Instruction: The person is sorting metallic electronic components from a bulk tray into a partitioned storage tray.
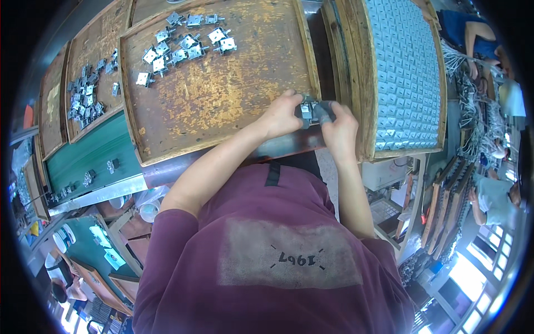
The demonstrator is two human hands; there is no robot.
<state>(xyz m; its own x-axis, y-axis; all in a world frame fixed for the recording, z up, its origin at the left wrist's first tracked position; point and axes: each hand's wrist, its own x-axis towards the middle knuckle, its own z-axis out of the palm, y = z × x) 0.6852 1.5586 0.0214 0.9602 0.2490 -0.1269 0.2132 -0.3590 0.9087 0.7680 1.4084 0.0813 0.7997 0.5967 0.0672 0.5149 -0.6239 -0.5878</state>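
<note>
Between my two hands, over the near right corner of the wooden tray [183,111], is a small silvery metal part [306,111], boxy like a small motor or switch. My left hand [282,114] pinches it from the left with thumb and fingers. My right hand [339,125] closes on its right side, dark covers showing on some fingertips. Several similar metal parts [189,42] lie loosely grouped at the tray's far side. Fingers hide much of the held piece.
At right, a stack of wooden trays [367,83] is topped by tight rows of metal parts [406,78]. A green conveyor belt [100,153] at left carries a few parts; another tray [105,42] beyond holds a pile. Co-workers sit at far right [495,200] and lower left [67,278].
</note>
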